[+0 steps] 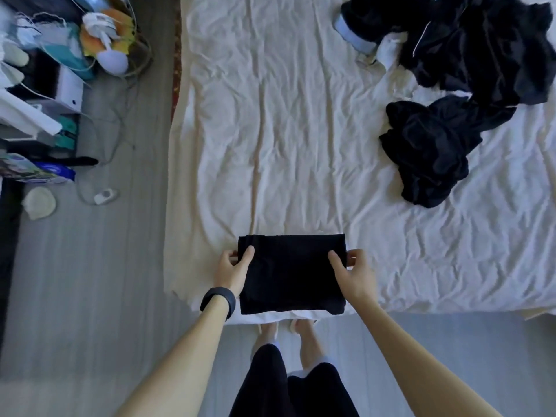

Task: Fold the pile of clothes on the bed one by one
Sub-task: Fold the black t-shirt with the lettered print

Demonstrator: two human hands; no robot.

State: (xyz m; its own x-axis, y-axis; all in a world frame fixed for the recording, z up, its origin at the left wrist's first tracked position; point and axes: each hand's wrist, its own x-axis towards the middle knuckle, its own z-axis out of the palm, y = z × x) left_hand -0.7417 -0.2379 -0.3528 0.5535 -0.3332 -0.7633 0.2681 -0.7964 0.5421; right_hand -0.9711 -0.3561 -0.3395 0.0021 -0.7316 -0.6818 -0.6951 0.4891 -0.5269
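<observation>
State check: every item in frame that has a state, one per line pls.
bed sheet: wrinkled, spread out.
black garment: folded into a rectangle, at the sheet's near edge.
left hand: pinches the garment's left edge.
right hand: pinches its right edge.
clothes pile: unfolded, crumpled, far right.

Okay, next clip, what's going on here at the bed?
A person stands at the near edge of the bed, where a folded black garment lies as a neat rectangle. The left hand pinches its left edge and the right hand its right edge. A heap of unfolded dark clothes lies farther off on the right side.
</observation>
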